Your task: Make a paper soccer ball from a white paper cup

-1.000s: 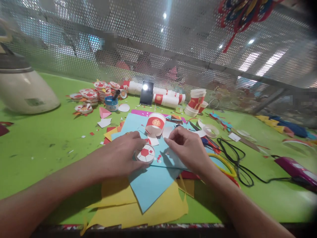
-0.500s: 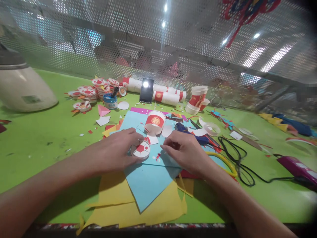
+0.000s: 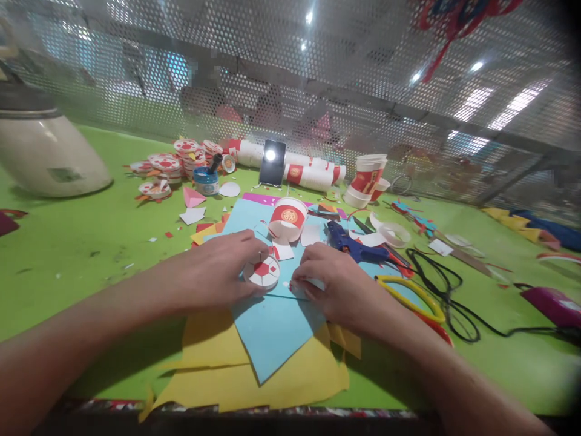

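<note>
My left hand grips the side of a small round white disc with red patches and dark lines on top. To its right, my right hand is low over the light blue sheet, fingertips drawn together near tiny paper scraps; whatever they pinch is too small to make out. A cut red and white paper cup lies just beyond the hands, with a white piece in front of it. Yellow sheets lie under the blue one.
A blue glue gun and yellow-handled scissors lie right, beside a black cable. Behind are a phone, stacked cups, a blue jar and decorated discs. A pale container stands left.
My right hand has lowered onto the small scraps, its fingertips now closer together and nearer the sheet. My left hand keeps hold of the disc. The whole view has shifted slightly.
</note>
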`<move>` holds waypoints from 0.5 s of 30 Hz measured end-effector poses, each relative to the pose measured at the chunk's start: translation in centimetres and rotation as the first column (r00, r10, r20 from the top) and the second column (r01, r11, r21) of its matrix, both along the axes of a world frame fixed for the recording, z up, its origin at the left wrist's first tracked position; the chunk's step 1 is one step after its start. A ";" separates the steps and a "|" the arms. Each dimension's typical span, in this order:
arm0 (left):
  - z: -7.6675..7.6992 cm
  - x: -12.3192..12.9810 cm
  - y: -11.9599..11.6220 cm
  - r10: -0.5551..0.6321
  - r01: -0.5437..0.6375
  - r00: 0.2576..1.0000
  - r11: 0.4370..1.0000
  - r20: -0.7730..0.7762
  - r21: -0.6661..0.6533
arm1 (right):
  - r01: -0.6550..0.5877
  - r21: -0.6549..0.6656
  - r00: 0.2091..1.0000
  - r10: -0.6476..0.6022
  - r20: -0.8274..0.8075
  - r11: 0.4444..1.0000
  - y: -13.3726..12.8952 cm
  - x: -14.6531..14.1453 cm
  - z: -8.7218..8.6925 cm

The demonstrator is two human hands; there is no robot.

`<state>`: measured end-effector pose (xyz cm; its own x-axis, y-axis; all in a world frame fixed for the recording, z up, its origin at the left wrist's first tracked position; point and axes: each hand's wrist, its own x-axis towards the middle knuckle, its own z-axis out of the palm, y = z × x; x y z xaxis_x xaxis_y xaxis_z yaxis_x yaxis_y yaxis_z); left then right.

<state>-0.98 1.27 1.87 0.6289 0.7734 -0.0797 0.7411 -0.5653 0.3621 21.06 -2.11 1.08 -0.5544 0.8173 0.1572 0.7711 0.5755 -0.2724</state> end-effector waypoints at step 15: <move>-0.1 -0.1 0.1 0.008 -0.008 1.000 1.000 -0.011 0.008 | 0.009 0.179 0.963 -0.057 0.265 0.984 -0.3 -1.8 -1.3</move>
